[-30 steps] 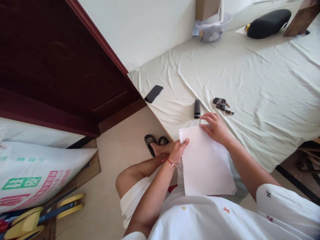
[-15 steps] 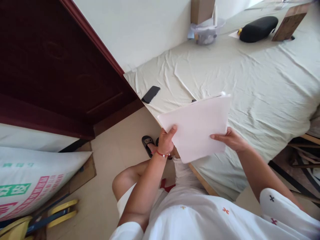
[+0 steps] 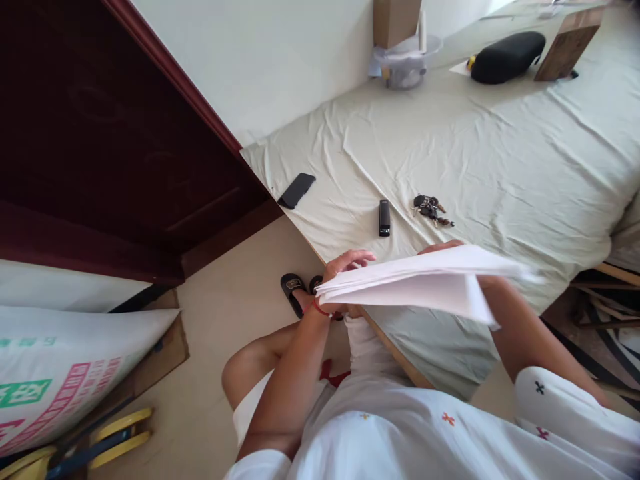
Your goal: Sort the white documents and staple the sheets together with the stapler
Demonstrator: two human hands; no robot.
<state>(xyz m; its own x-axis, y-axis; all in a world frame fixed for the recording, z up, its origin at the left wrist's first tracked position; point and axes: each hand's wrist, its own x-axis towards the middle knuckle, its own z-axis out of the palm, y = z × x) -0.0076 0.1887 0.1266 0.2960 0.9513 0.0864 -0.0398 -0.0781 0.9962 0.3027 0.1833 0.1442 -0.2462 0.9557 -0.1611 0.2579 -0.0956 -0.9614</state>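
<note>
Count of what lies on the pale wrinkled bedsheet: one flat black phone near the corner, one small black oblong device, one bunch of keys just beside it. At the far end: one black padded seat-like cushion, one clear plastic tub, one brown cardboard box, one wooden block. One sheaf of white paper sheets; sheet number cannot be told. Two hands: left hand, right hand. Two black slippers on the floor. One printed white sack.
</note>
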